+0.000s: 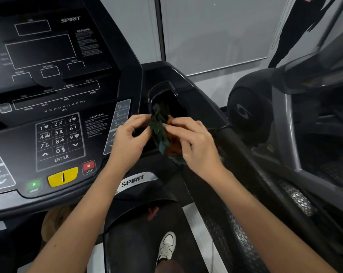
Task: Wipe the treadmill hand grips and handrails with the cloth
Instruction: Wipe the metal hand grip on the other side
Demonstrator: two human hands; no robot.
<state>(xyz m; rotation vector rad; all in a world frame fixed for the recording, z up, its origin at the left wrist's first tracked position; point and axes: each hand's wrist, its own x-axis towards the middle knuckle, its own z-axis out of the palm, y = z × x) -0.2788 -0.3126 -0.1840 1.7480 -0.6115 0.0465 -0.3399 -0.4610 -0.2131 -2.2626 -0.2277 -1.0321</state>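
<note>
Beside the console (54, 91), cloth (158, 128) overlaps cupholder (160, 86)

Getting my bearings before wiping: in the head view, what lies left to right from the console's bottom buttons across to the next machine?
START button → yellow safety key → STOP button → left hand → cloth → right hand → neighbouring machine's round housing.

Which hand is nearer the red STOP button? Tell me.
Left. The left hand pinches the cloth up-right of the STOP button; the right hand grips it farther right.
</note>
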